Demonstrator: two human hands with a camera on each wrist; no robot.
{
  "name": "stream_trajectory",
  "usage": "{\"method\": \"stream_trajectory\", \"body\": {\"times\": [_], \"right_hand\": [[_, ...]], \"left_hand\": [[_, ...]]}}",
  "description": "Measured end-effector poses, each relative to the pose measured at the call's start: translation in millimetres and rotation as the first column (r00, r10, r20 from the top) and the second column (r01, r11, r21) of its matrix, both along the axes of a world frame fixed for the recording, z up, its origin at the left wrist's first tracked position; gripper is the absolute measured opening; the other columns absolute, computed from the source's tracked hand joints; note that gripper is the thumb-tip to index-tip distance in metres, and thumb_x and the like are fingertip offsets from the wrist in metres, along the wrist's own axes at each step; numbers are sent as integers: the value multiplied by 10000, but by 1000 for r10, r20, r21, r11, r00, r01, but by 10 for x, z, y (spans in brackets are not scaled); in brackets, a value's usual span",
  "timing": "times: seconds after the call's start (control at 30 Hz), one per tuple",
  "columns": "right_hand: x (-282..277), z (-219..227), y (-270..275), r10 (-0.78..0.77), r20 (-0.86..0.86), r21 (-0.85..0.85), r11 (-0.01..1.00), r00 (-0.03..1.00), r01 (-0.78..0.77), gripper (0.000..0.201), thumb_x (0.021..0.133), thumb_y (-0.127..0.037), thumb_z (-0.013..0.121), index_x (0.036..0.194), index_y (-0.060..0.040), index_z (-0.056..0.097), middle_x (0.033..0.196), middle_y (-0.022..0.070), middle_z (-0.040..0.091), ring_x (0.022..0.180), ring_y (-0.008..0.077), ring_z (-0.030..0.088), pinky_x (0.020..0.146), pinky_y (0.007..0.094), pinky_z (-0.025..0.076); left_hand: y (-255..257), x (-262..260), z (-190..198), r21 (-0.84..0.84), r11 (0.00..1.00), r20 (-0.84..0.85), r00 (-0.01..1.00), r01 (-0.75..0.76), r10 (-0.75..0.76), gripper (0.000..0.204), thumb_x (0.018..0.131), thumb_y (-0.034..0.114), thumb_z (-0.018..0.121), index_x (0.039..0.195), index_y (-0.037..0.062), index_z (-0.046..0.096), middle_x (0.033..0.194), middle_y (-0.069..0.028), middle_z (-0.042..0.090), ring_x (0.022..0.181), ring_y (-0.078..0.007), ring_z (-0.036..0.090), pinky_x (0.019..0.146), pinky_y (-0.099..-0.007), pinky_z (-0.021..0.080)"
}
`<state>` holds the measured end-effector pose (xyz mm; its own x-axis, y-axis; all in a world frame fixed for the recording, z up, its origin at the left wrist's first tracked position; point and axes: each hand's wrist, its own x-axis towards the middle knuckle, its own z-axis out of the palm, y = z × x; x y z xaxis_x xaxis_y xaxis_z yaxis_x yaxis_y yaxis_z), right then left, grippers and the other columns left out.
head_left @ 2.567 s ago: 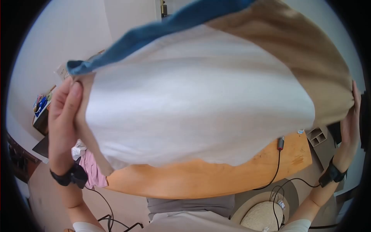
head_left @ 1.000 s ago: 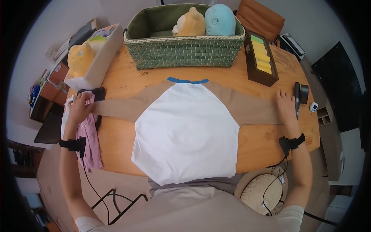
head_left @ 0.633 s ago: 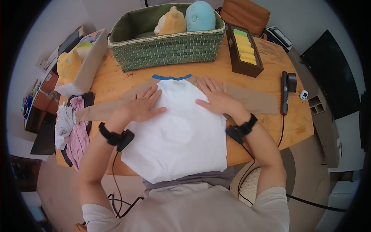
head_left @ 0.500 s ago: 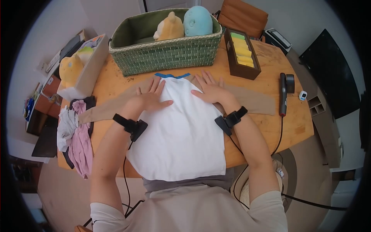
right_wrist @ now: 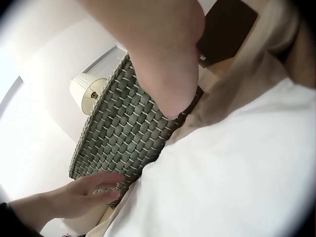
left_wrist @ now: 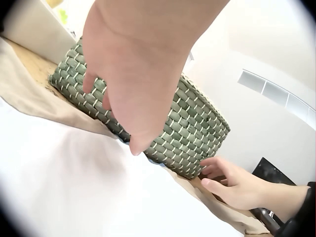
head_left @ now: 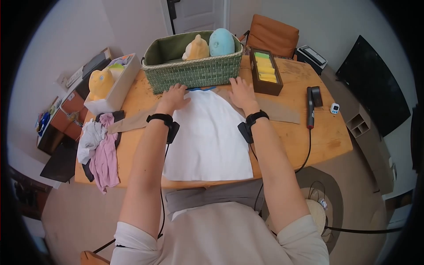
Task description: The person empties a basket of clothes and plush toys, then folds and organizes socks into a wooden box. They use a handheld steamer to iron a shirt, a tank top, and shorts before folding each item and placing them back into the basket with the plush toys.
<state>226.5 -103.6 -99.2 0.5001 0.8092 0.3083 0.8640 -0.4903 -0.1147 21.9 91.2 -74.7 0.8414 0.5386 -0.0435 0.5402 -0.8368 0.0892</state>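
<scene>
A long-sleeved shirt with a white body (head_left: 210, 141), tan sleeves (head_left: 132, 122) and blue collar (head_left: 206, 89) lies spread on the wooden table, its collar close before the basket. My left hand (head_left: 175, 96) lies at the shirt's left shoulder, fingers forward along the basket's lower front. At the other shoulder my right hand (head_left: 243, 94) reaches forward, fingertips near the basket's lower right corner. Both hands have relaxed fingers with nothing gripped. The green woven basket (right_wrist: 123, 123) fills the background of both wrist views; in the left wrist view the right hand (left_wrist: 242, 186) shows beside its corner.
Two plush toys (head_left: 221, 43) sit in the basket. A white bin (head_left: 121, 86) with a yellow plush is left of it, a brown box (head_left: 274, 88) of yellow items right. Crumpled clothes (head_left: 104, 150) lie at left; a black corded device (head_left: 311, 108) and small white timer (head_left: 335, 108) at right.
The shirt was held up, then laid flat with a hand at each sleeve. My hands moved inward onto its chest, then forward to the shoulders; its hem slid forward onto the table.
</scene>
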Motion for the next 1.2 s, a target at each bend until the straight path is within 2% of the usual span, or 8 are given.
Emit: {"method": "stream_trajectory", "body": {"times": [0.2,0.4,0.6,0.7,0.8,0.87,0.97,1.2], "right_hand": [[-45,123,-16,-85,39,22,996,996,85,637,907,-268,666,1474,-125,412,1451,159,445,1362,347,435,1115,583,335],[-173,3,424,-154,-338,64,980,929,186,860,965,-367,614,1601,-43,134,1638,319,105,1496,455,240,1193,619,197],[-143,-109,738,-186,-408,125,958,894,257,969,935,-368,656,1603,-17,49,1648,306,50,1522,428,199,1188,627,201],[-82,19,731,-279,-218,116,944,935,309,742,909,-315,667,1525,-39,361,1532,294,391,1386,415,454,1107,554,386],[207,607,417,-78,-378,3,996,923,85,361,887,-258,649,1195,-71,676,1142,221,701,1072,378,673,909,471,536],[381,794,17,3,-300,377,919,954,115,199,886,-239,628,903,-68,727,842,175,729,830,367,707,736,434,560],[762,1003,-924,-74,-302,480,850,951,218,294,911,-302,635,930,-18,707,843,203,721,832,327,719,727,412,543],[1835,311,-2777,-644,-201,-11,755,738,656,530,942,-505,613,948,21,676,818,192,710,768,319,715,675,407,549]], "left_hand": [[84,23,-187,-31,980,70,978,-197,199,930,900,508,656,1595,81,210,1623,-303,214,1488,-461,274,1172,-581,297],[323,186,-488,-182,931,206,913,-317,351,1034,905,566,627,1623,90,54,1646,-320,46,1513,-492,160,1182,-602,254],[338,261,-613,-228,909,192,899,-349,393,1043,921,593,591,1630,107,-1,1664,-282,-78,1544,-451,72,1196,-605,207],[322,293,-519,-253,904,181,901,-345,395,1018,929,590,577,1628,99,24,1668,-275,-70,1551,-429,71,1202,-609,183],[356,311,-519,-356,865,222,867,-353,446,998,922,617,577,1619,76,113,1670,-278,-13,1549,-431,79,1220,-558,178],[375,87,-309,-573,817,246,938,-63,245,943,929,622,583,1591,54,226,1665,-277,60,1541,-430,111,1236,-498,170],[11,-596,63,-692,689,441,881,214,169,700,994,418,611,1524,39,354,1624,-213,239,1517,-350,227,1215,-438,251],[208,-1520,-74,-823,471,478,833,316,277,349,1040,249,584,1326,50,554,1236,-50,626,1133,-139,591,945,-294,468]]}}
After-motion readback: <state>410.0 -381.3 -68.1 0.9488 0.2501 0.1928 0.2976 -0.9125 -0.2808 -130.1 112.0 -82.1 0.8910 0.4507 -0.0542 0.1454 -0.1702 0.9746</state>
